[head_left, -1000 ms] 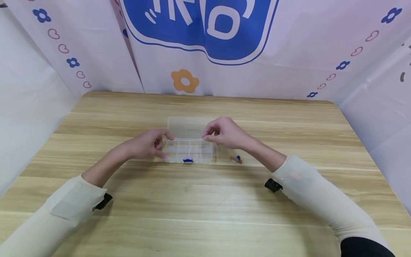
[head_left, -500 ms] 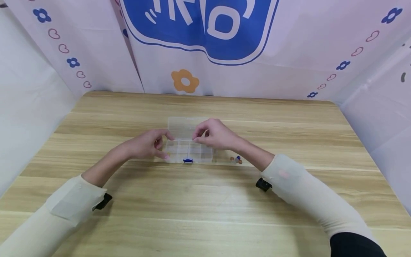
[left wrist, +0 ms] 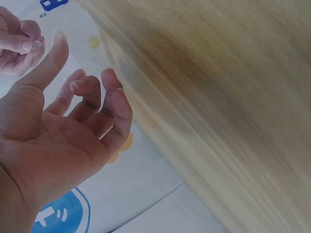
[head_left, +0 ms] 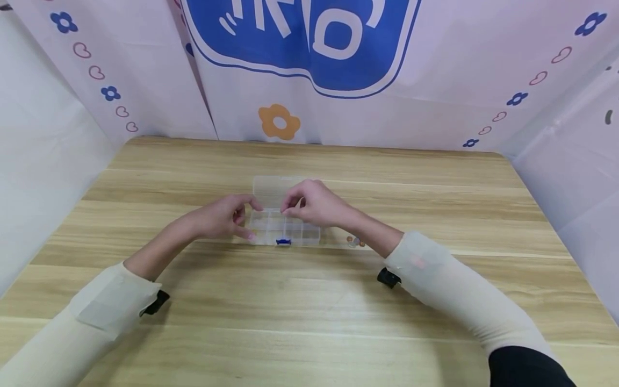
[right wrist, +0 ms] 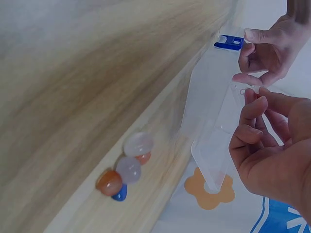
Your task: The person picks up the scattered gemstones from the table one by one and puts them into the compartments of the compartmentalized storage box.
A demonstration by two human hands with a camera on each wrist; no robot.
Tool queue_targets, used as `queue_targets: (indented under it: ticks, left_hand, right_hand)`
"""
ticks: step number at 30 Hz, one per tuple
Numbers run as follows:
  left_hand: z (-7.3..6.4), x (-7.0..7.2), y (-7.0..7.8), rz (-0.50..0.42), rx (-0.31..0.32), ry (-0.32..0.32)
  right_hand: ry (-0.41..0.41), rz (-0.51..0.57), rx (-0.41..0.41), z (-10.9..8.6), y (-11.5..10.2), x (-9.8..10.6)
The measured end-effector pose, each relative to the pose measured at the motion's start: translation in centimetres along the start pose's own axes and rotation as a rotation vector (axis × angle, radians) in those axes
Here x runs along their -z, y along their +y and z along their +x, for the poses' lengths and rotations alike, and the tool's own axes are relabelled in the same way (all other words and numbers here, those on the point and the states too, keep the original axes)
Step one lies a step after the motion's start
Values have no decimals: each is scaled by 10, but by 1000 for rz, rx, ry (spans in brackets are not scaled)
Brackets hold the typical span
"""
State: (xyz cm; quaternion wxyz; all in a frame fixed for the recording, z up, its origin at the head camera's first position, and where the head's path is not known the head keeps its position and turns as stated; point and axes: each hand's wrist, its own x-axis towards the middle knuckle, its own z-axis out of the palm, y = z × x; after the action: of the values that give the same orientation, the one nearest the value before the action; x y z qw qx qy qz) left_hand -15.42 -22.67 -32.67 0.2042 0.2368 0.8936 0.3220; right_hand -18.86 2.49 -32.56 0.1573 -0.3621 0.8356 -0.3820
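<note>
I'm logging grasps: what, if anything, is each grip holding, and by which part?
The right grip pinches a small pale bead; exactly which part is unclear. The left grip holds the clear box by its left end.

Box, centre of head view: clear, colourless; latch deep blue. Bead, upper left of left wrist view: translucent whitish. Stones, lower left of right wrist view: one orange stone, one pale lilac stone, one milky white stone, one blue stone. Tabletop: light tan, streaked wood grain. Backdrop, top of head view: white, with blue emblem, orange flower, blue flowers, pinkish-red heart outlines. Sleeves: cream.
</note>
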Motion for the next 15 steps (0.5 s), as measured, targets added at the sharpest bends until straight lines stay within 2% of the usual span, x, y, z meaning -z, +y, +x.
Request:
queue_targets:
  ticks: [15]
  left_hand:
    - [-1,0,-1,-8,-10,4]
  right_hand:
    - [24,-27,-58,11,0,-5]
